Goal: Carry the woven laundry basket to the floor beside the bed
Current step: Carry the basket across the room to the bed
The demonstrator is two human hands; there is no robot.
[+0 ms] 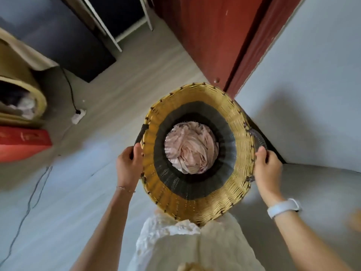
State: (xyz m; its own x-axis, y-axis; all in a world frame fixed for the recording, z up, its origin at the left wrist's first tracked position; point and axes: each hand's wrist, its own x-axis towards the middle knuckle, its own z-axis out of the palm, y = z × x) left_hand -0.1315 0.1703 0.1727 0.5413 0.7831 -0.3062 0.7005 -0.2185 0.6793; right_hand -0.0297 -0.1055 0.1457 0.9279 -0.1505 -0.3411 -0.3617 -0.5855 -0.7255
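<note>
I look straight down into the woven laundry basket, round, with a yellow rim band and a dark band lower inside. Crumpled pale pink cloth lies at its bottom. My left hand grips the dark handle on the basket's left side. My right hand, with a white wristband, grips the handle on the right side. The basket hangs in front of my body, close to a grey wall corner. No bed can be made out for certain.
A red-brown door stands behind the basket, a grey wall to its right. On the left are a second woven basket on its side, a red box, a black cabinet, and a floor socket with cables.
</note>
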